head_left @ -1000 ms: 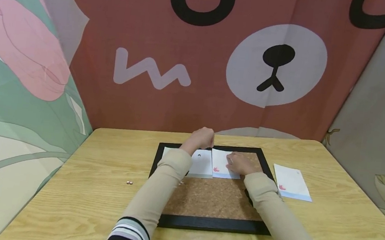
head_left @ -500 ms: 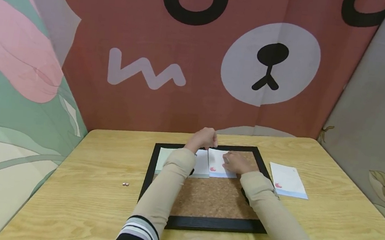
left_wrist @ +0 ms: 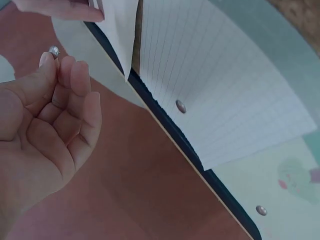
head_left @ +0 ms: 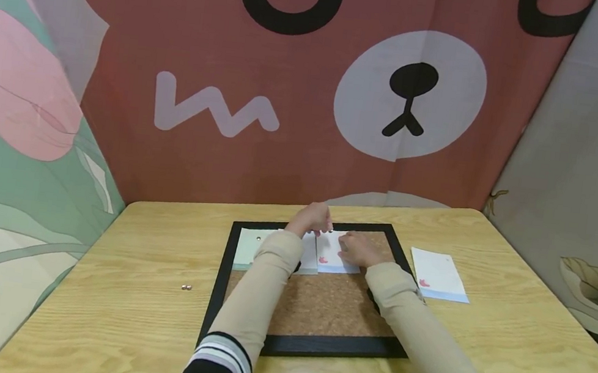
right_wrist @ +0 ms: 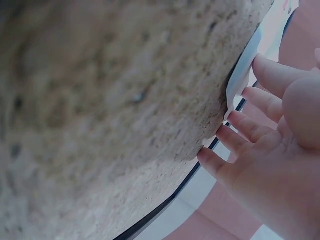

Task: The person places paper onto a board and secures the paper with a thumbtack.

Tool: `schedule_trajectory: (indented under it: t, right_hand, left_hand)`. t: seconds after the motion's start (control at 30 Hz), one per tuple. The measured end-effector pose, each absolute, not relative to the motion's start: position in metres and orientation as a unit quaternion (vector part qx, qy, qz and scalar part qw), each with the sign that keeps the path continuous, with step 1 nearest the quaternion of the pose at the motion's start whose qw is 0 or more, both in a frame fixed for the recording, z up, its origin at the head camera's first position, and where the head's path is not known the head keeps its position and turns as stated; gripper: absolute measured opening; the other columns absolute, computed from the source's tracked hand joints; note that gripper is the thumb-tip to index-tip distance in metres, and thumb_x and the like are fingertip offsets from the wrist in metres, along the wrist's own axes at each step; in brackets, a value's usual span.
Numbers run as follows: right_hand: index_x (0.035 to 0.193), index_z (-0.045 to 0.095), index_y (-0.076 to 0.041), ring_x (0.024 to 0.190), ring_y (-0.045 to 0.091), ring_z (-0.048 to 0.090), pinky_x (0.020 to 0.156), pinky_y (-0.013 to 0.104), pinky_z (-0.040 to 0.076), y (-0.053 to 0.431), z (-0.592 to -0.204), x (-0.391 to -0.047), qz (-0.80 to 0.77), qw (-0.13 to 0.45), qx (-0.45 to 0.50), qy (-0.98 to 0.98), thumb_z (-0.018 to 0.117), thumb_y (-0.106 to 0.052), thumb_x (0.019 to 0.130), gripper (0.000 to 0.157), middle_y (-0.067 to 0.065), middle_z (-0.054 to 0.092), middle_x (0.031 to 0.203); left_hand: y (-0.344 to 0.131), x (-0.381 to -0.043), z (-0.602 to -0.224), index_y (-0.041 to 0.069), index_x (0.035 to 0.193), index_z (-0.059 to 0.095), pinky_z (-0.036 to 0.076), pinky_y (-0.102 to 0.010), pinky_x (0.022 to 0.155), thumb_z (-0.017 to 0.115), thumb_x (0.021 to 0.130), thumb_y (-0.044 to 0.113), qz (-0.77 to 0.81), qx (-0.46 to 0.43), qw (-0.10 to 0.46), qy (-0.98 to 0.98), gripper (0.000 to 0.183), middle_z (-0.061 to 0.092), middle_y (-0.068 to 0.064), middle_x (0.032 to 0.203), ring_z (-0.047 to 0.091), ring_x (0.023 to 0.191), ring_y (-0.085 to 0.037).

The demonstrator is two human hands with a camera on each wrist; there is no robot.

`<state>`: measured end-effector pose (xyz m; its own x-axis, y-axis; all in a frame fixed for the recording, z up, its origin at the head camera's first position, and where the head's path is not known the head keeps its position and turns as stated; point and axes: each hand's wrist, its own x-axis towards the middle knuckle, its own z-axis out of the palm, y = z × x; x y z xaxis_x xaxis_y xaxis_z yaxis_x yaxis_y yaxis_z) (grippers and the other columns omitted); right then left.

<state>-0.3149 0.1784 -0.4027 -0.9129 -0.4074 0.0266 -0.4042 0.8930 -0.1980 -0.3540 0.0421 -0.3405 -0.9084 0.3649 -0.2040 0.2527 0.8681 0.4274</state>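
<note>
Between thumb and fingertips my left hand [left_wrist: 50, 110] pinches a silver thumbtack [left_wrist: 54, 51]. In the head view this hand [head_left: 312, 219] is over the top edge of a white sheet [head_left: 331, 253] printed with a pink figure. My right hand [head_left: 360, 250] is at that sheet's right edge. There its thumb and index finger touch the paper, and its fairly straight other fingers [right_wrist: 212, 160] touch the cork board [head_left: 335, 307]. To the left lie a lined sheet [left_wrist: 220, 75] and a pale green sheet [head_left: 247, 249], each with a tack in it.
The board's black frame [head_left: 336, 346] lies on a wooden table [head_left: 115, 289]. A loose white sheet [head_left: 439, 275] lies right of the board. Some small tacks [head_left: 186, 287] lie on the left. A patterned cloth [head_left: 213, 164] hangs behind the table.
My left hand has shifted a little to the right, toward the top edge of the pink-figure sheet. My right hand stays at that sheet's edge. The head view has turned slightly right.
</note>
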Motion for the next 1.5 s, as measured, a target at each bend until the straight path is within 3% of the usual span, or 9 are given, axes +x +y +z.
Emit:
schedule_trajectory:
  t: [0.37, 0.6, 0.83, 1.13, 1.5]
  right_hand:
    - [0.110, 0.059, 0.005, 0.105, 0.033, 0.049, 0.089, 0.043, 0.038, 0.180, -0.405, -0.315, -0.099, 0.006, -0.212, 0.972, 0.061, -0.015, 0.085, 0.032, 0.019, 0.058, 0.109]
    - [0.109, 0.059, 0.005, 0.105, 0.034, 0.049, 0.089, 0.044, 0.038, 0.178, -0.404, -0.314, -0.101, 0.001, -0.212, 0.972, 0.061, -0.015, 0.085, 0.031, 0.019, 0.058, 0.107]
    - [0.111, 0.059, 0.005, 0.109, 0.034, 0.047, 0.091, 0.044, 0.035, 0.179, -0.404, -0.315, -0.105, 0.006, -0.217, 0.970, 0.060, -0.015, 0.085, 0.032, 0.017, 0.059, 0.109]
    - [0.109, 0.060, 0.004, 0.107, 0.033, 0.048, 0.090, 0.044, 0.036, 0.179, -0.403, -0.313, -0.113, 0.007, -0.215, 0.970, 0.060, -0.014, 0.085, 0.030, 0.017, 0.059, 0.108]
    - [0.106, 0.061, 0.004, 0.104, 0.031, 0.050, 0.088, 0.042, 0.038, 0.179, -0.401, -0.315, -0.114, 0.013, -0.210, 0.971, 0.060, -0.014, 0.085, 0.027, 0.014, 0.062, 0.100]
  left_hand:
    - [0.044, -0.359, -0.359, 0.000, 0.078, 0.065, 0.050, -0.035, 0.060, 0.060, 0.084, 0.007, 0.262, 0.155, 0.153, 0.940, 0.010, 0.056, -0.003, 0.064, 0.050, 0.054, -0.016]
    - [0.056, -0.374, -0.371, 0.003, 0.076, 0.066, 0.047, -0.030, 0.051, 0.055, 0.086, 0.007, 0.238, 0.113, 0.164, 0.951, 0.015, 0.058, -0.006, 0.068, 0.049, 0.053, -0.016]
    - [0.064, -0.406, -0.406, 0.005, 0.053, 0.050, 0.036, -0.026, 0.042, 0.060, 0.079, 0.005, 0.205, 0.163, 0.148, 0.954, 0.028, 0.046, -0.005, 0.054, 0.040, 0.044, -0.015]
    - [0.064, -0.374, -0.384, 0.007, 0.053, 0.046, 0.031, -0.022, 0.039, 0.062, 0.082, 0.008, 0.184, 0.130, 0.148, 0.963, 0.032, 0.042, -0.004, 0.052, 0.036, 0.042, -0.013]
    - [0.067, -0.376, -0.387, 0.005, 0.049, 0.046, 0.033, -0.025, 0.038, 0.060, 0.084, 0.007, 0.212, 0.112, 0.158, 0.958, 0.037, 0.038, -0.005, 0.043, 0.036, 0.037, -0.015]
